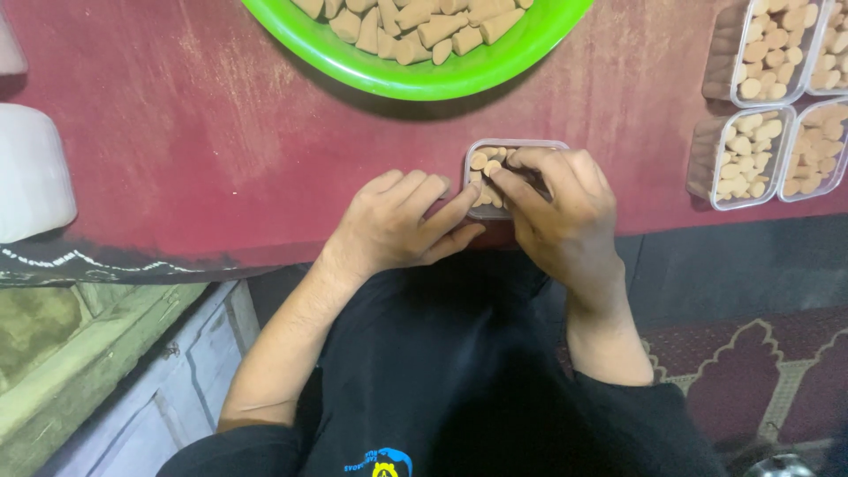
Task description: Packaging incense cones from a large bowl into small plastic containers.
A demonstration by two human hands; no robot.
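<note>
- Head view, looking straight down: left hand (397,225) rests palm-down on the dark red table (203,132), fingers (442,208) loosely together and stretched toward the small clear box (481,150), fingertips touching its near-left side.
- Left hand holds nothing that can be seen; the thumb lies along the table edge just under the box.
- Right hand (556,212) is curled over the box, fingers (521,181) bunched narrow with tips down among the tan cone pieces (481,162) inside. Cannot tell if a piece is pinched between them, as the knuckles hide the tips.
- Most of the box is covered by the right hand; only its far rim and left part show, with a few round piece ends visible.
- Beyond the fingertips, well apart: green bowl (424,79) heaped with more of the same tan cones, top cut off by the frame.
- Right of the right hand, apart: four filled clear boxes (760,146) in a block, packed with pieces on end; the upper and right ones are cropped.
- Left of the left hand, far off: white rounded object (31,172), cut by the frame edge, kind unclear.
- Below the hands: person's black shirt (442,371); patterned rug (751,371) at lower right, dim.
</note>
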